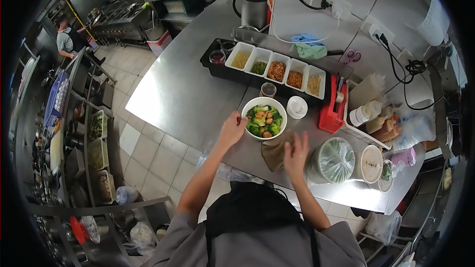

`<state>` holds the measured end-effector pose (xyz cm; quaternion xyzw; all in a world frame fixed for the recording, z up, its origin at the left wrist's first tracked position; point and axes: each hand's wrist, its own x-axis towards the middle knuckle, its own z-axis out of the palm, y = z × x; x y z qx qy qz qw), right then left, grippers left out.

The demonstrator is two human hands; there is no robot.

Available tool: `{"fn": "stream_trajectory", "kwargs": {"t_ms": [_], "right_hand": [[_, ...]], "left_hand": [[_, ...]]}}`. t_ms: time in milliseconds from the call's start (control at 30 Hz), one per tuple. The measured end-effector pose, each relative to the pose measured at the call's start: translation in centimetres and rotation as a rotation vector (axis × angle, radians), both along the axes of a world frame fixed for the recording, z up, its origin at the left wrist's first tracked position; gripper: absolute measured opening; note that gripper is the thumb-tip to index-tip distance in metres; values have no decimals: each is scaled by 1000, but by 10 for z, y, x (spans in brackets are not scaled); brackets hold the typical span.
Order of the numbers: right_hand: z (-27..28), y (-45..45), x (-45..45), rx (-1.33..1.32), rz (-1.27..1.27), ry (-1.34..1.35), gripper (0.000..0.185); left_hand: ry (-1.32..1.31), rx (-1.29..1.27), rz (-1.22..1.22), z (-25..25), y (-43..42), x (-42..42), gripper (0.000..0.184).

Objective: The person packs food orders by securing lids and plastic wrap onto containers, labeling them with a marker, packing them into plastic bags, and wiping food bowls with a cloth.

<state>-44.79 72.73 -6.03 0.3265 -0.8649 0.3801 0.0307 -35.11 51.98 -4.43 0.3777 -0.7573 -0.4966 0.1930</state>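
Observation:
A white bowl [244, 119] of broccoli and browned, rounded pieces of food [265, 118] stands on the steel counter. My left hand [233, 129] holds the bowl's left rim between thumb and fingers. To the right of the bowl, my right hand [296, 154] is raised with its fingers apart, slightly blurred, and nothing shows in it. A folded brown cloth [272, 155] lies by that hand, partly covered by it. Small white dishes [297, 106] are stacked just behind. A small jar [267, 89] with dark contents sits beyond the bowl.
A black rack [217, 70] holds several white tubs of toppings. A red tape dispenser [330, 113], a basket [356, 131] of squeeze bottles and a plastic-covered container [334, 158] stand at the right. A steel jug [254, 10] is at the back. Another person [69, 42] stands far left.

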Motion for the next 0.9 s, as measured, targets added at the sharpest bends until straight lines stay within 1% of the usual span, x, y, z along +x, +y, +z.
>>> {"fn": "stream_trajectory", "kwargs": {"t_ms": [33, 67, 167, 200, 267, 333, 367, 400, 467, 533, 600, 667, 700, 733, 800, 833, 867, 900], "right_hand": [[-11, 0, 3, 168, 53, 48, 52], [-23, -4, 11, 219, 73, -13, 60], [-33, -14, 28, 381, -1, 205, 67], [-34, -18, 30, 357, -28, 191, 70], [-31, -31, 32, 364, -43, 196, 71], [-29, -49, 31, 368, -36, 195, 72], [-29, -63, 29, 367, -16, 193, 72], [-30, -79, 26, 365, 6, 194, 73], [-37, -116, 27, 351, 25, 224, 74], [-40, -162, 29, 331, 69, 249, 75], [-41, -206, 41, 324, 135, 259, 75], [-39, -244, 63, 261, 452, 295, 72], [-30, -256, 79, 231, 701, 293, 69], [-22, -262, 92, 199, 950, 290, 66], [-48, -267, 106, 16, 1147, 357, 61], [-42, -273, 112, -82, 1244, 387, 59], [-37, -273, 98, 42, 1226, 248, 57], [-14, -264, 75, 168, 1208, 110, 55]], "left_hand": [[13, 16, -32, -7, -8, -2, 29], [24, 31, -65, -15, -14, -3, 26], [133, 91, -42, -14, -15, 8, 21], [110, 100, 1, -8, -14, 18, 21], [59, 116, 76, 14, -13, 48, 22], [-6, 176, 116, 21, -24, 86, 22], [-24, 143, 148, 26, -27, 106, 22], [-39, 108, 182, 30, -29, 126, 22], [33, 98, 243, 32, -34, 169, 18], [-53, 78, 361, 42, -36, 206, 17], [-79, 89, 512, 49, -35, 237, 15], [-1, 77, 612, 51, -30, 260, 12], [44, 67, 660, 52, -30, 270, 11], [24, 47, 676, 50, -29, 282, 11], [-19, -7, 710, 50, -31, 306, 12], [-12, -11, 739, 58, -29, 310, 12], [-12, -11, 771, 68, -24, 312, 12], [-12, -11, 807, 72, -19, 319, 12]]}}
